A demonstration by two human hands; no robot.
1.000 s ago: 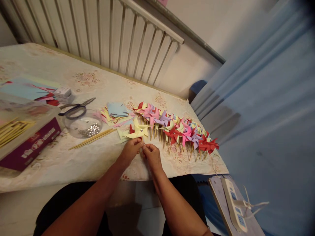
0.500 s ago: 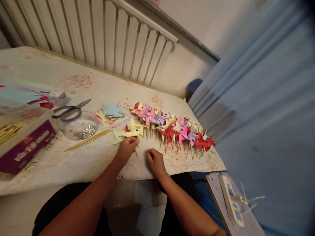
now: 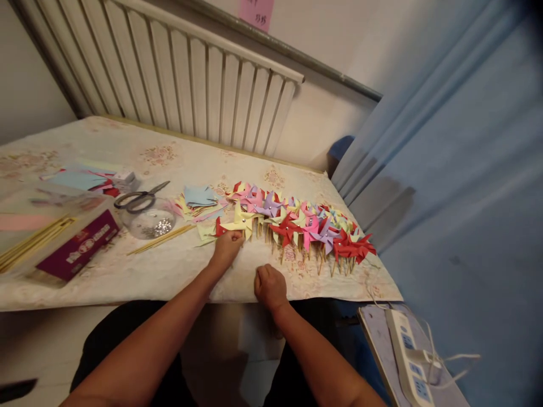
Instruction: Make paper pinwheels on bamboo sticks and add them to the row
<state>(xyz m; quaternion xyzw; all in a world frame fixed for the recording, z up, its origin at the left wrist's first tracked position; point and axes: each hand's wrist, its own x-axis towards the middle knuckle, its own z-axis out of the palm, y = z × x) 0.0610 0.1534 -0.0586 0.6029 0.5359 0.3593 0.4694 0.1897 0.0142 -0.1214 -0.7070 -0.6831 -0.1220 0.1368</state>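
Left hand [image 3: 227, 249] pinches pale-yellow four-bladed paper pinwheel [image 3: 242, 220] at its 1 o'clock; right hand [image 3: 270, 285] curled, contents not visible; low grip advised, avoiding creases.

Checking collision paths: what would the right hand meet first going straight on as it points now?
Past a stretch of tablecloth, the right hand would probably meet the left hand first, or the yellow pinwheel it holds; depth is hard to judge.
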